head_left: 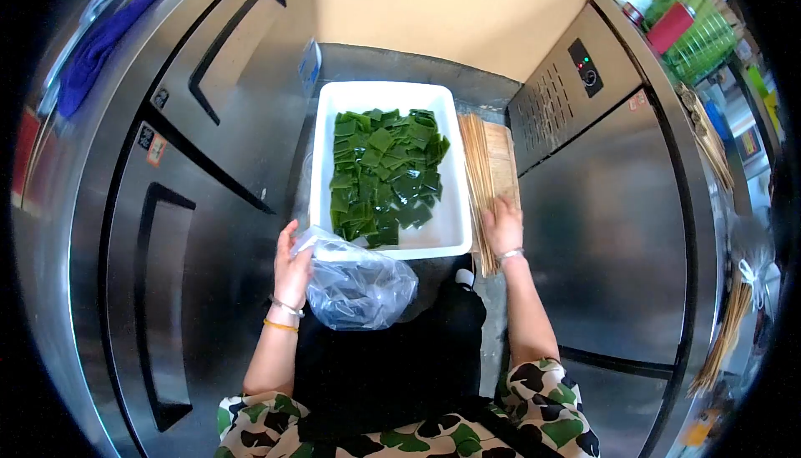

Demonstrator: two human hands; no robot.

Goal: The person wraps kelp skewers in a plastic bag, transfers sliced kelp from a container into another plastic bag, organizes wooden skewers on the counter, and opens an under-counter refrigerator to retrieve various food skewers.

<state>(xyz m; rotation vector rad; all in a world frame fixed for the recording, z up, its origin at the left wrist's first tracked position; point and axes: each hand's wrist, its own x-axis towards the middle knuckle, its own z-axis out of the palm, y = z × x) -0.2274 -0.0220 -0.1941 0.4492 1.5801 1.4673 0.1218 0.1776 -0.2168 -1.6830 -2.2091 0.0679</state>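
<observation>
A white plastic tub [459,199] holds a heap of dark green, wet, square-cut pieces that look like kelp [384,158]. My left hand [292,268] is at the tub's near left corner, its fingers closed on the edge of a clear plastic bag [360,287]. The bag hangs against the tub's front rim; its contents, if any, cannot be made out. Right of the tub, a long bundle of bamboo skewers [477,166] lies on a wooden board [501,158]. My right hand [503,226] is over the near part of the bundle, fingers bent down onto the skewers, fingertips partly hidden.
Steel refrigerator cabinets stand close on the left [217,291] and right [601,233], with a wall [417,7] behind the tub. On the right-hand top sit a green wire-like basket [701,41] and a red container [670,27]. A purple cloth [108,45] lies at upper left.
</observation>
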